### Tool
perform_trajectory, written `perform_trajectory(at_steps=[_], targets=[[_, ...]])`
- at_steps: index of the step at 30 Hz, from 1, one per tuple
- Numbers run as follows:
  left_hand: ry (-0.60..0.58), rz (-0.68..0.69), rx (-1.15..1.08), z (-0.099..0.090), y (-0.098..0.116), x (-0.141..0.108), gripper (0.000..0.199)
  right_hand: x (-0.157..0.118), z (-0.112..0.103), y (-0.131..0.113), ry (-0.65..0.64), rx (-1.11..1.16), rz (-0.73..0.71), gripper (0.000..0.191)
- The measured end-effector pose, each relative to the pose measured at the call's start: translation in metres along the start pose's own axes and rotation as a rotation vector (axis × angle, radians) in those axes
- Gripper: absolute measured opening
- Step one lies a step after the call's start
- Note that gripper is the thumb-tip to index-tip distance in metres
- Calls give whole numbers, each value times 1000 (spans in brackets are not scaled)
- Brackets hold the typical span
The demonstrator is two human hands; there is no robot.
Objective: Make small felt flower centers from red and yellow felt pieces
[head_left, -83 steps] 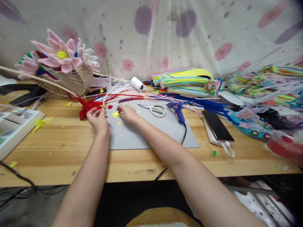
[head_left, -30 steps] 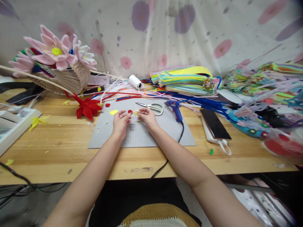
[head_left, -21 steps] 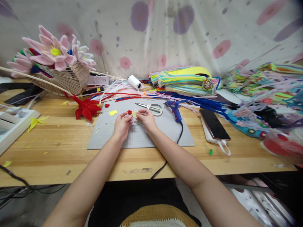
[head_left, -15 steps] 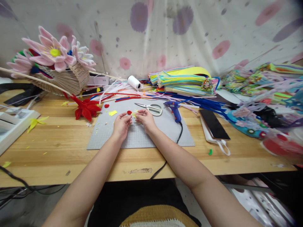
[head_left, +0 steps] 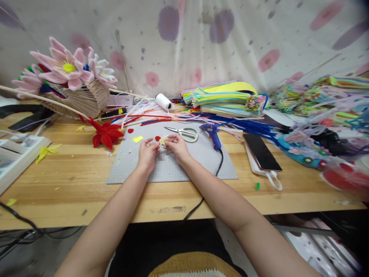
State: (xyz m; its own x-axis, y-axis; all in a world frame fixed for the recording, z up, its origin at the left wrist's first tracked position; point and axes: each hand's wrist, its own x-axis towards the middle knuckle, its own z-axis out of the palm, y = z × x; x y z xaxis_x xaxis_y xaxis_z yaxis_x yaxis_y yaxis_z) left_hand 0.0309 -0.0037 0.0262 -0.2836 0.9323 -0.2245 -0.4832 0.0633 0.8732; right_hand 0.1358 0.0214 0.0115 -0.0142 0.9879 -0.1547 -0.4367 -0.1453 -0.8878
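My left hand (head_left: 148, 154) is over the grey cutting mat (head_left: 170, 175), its thumb and fingers pinched near a small pale piece too tiny to make out. Close on its right, my right hand (head_left: 177, 147) pinches a small yellow piece (head_left: 162, 141) with thin strands. The fingertips of both hands nearly meet. Just beyond them lies a red piece (head_left: 158, 138). Scissors (head_left: 184, 133) with pale handles rest behind my right hand. A yellow scrap (head_left: 137, 139) and another red piece (head_left: 130, 130) lie on the mat's left part.
A blue glue gun (head_left: 213, 134) stands right of the scissors, its black cord running to the front edge. Further right is a phone (head_left: 262, 152). A red flower (head_left: 106, 134) lies left of the mat. Bundled colourful stems (head_left: 225, 100) and a white spool (head_left: 163, 101) line the back.
Both hands stay in nearly the same place. The yellow piece at my right fingertips has shifted slightly left and down. The view has moved a little.
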Motion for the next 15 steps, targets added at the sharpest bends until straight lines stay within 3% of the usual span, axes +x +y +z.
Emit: perform_trajectory(at_steps=[15], targets=[[-30,106,103,-4,-7,3,50,1,-1,3,-26,-10,-9,33]])
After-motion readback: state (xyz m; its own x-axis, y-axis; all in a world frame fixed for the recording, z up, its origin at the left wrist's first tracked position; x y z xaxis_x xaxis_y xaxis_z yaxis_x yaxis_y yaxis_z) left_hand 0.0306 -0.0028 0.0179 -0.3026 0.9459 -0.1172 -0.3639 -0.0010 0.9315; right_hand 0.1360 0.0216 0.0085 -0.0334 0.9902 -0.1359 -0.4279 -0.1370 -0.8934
